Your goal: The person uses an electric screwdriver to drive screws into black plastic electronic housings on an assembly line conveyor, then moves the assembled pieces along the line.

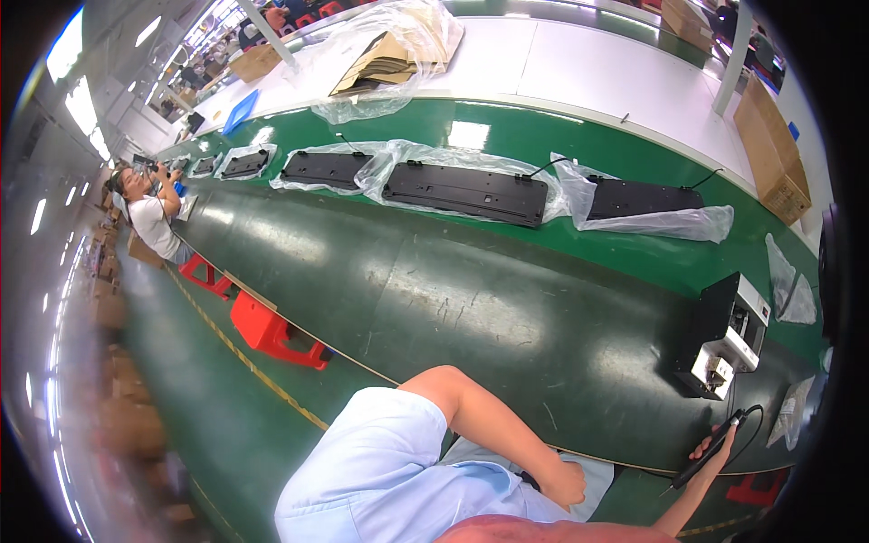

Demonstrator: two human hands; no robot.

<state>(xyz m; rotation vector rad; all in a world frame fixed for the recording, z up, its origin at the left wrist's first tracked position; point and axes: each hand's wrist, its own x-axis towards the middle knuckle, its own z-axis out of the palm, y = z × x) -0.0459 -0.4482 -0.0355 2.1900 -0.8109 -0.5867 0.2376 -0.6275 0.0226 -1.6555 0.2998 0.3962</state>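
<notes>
My right hand (714, 460), at the lower right by the bench edge, is wrapped round a black electric screwdriver (701, 460). Its thin bit points down to the left, and a black cable loops from its upper end. My left hand (567, 489) rests low near my lap, curled into a fist, with no object showing in it. The left elbow is bent at the bench edge. Beyond the right hand, on the dark bench, stands a small black-and-white screw feeder (729, 335); neither hand touches it.
Black flat panels (466, 192) with short cables lie on clear plastic bags along the green far strip. A cardboard box (772, 149) stands far right. Brown cardboard sheets (385, 65) lie at the back. Red stools (267, 328) and a seated co-worker (149, 213) are at left.
</notes>
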